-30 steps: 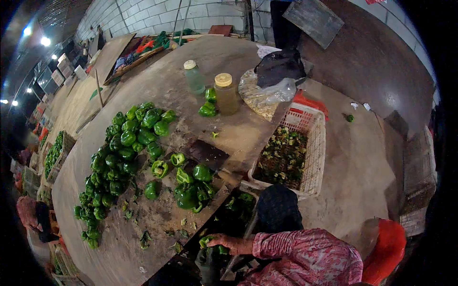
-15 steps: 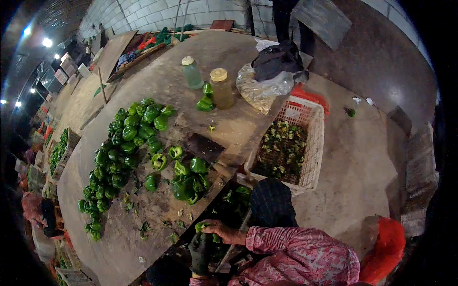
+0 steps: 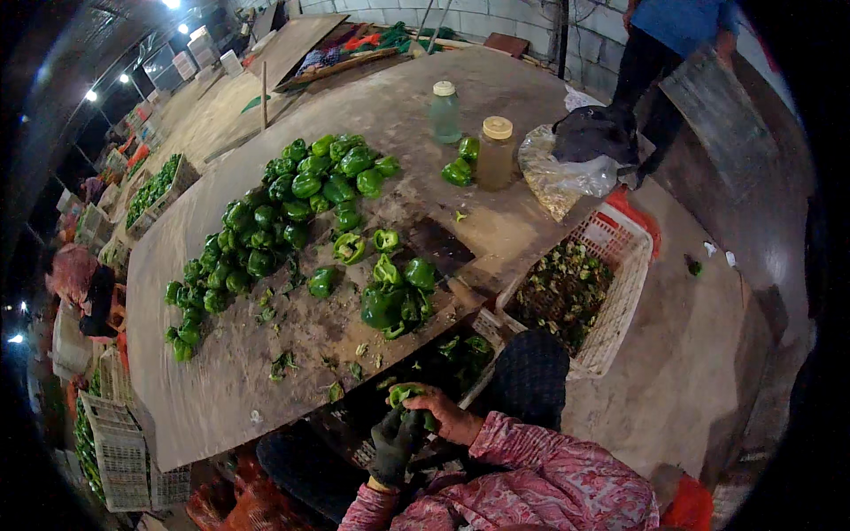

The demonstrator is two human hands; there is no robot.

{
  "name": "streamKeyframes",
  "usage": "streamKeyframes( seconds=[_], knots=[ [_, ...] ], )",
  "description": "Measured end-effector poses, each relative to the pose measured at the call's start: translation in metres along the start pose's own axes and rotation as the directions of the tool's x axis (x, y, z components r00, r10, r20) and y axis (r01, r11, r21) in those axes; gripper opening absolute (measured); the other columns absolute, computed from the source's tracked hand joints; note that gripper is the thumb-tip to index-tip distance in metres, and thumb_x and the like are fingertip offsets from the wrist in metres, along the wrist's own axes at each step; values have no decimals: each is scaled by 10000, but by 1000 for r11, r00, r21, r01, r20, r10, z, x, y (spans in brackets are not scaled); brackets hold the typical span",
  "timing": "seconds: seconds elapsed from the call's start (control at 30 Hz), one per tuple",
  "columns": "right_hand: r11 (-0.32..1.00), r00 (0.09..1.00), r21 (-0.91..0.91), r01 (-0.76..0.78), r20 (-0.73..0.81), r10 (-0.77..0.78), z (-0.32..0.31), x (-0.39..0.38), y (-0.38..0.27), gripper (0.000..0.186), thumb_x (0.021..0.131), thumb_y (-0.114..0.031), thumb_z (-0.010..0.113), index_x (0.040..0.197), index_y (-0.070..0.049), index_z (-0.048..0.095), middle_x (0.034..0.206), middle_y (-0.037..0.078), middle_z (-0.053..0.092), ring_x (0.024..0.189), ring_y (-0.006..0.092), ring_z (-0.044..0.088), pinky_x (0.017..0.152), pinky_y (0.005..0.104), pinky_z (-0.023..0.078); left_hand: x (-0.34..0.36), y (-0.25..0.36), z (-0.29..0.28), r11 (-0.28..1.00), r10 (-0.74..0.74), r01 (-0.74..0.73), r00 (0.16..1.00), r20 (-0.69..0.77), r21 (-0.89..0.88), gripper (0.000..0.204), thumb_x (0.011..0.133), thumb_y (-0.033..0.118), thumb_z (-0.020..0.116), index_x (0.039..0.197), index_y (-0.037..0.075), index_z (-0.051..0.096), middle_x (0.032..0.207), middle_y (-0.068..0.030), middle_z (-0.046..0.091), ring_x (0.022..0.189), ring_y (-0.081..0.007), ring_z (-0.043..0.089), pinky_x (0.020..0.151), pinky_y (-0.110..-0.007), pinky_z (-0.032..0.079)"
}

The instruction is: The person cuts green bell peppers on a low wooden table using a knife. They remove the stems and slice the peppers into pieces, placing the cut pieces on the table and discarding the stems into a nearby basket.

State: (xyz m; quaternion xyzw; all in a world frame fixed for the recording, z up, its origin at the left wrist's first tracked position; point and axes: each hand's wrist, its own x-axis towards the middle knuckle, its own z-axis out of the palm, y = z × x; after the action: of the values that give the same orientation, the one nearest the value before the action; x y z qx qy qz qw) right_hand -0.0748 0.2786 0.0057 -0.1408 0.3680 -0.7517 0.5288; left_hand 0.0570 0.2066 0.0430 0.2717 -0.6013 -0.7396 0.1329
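My left hand (image 3: 394,442), in a dark glove, is closed on a cut green pepper (image 3: 405,396) at the lower middle. My bare right hand (image 3: 443,416) grips the same pepper from the right, fingers curled over it. Just beyond them is a crate of green pepper pieces (image 3: 496,329), below the edge of the worn board (image 3: 195,407). On the board lie a long heap of whole green peppers (image 3: 260,262), a smaller cluster (image 3: 382,306) and scattered scraps. A greenish jar (image 3: 444,119) and a brownish jar (image 3: 494,168) stand at the back.
A plastic crate of trimmings (image 3: 620,319) sits right of the board. A clear bag under dark cloth (image 3: 553,186) lies behind it. A standing person in blue (image 3: 686,26) is at upper right. Another person (image 3: 71,274) works at left among stacked crates (image 3: 115,456).
The whole view has shifted as my head moved, the board now sitting further right. More of the standing person in blue has come into view. My hands remain together on a pepper.
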Motion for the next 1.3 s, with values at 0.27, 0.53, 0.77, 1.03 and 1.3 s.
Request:
streamKeyframes(
  seconds=[0.27,0.53,0.77,1.03,1.3],
  knots=[
    [965,986,208,-156,-15,163,14,-5,4,375,857,-122,605,1217,-19,579,1130,66,646,1024,161,614,917,305,481,-1,25,-13,945,-240,237,971,15,-224,240,943,172,603,1078,-22,641,915,-46,675,787,-87,620,647,-239,503],
    [962,988,230,-146,-25,155,26,-7,15,402,843,-202,642,1214,-59,583,1077,-9,642,958,105,601,809,251,481,-5,27,-16,990,48,-53,998,40,134,235,943,187,578,1035,-23,633,945,-79,665,774,-160,635,649,-279,517],
    [973,985,181,-139,-72,155,40,-8,0,427,829,-219,663,1231,-93,595,1120,6,621,1023,113,563,887,265,439,-8,28,-15,983,-52,45,998,-34,-178,320,936,241,570,1108,-28,599,1002,-87,649,887,-187,612,714,-347,523],
    [694,889,-717,57,-281,-363,-70,-39,-102,442,904,-267,588,1306,-96,521,1200,20,546,1095,134,510,888,289,428,42,41,-10,931,-89,95,995,33,-354,394,954,304,515,1210,7,554,1168,-105,601,1045,-224,587,875,-368,505],
    [292,126,-916,-274,-335,-934,-269,-292,-308,333,992,-249,477,1283,-92,509,1253,44,508,1144,182,491,932,343,425,38,47,-24,759,402,-336,915,4,557,420,943,258,530,1291,23,503,1237,-99,581,1115,-211,566,964,-361,458]
  ],
)
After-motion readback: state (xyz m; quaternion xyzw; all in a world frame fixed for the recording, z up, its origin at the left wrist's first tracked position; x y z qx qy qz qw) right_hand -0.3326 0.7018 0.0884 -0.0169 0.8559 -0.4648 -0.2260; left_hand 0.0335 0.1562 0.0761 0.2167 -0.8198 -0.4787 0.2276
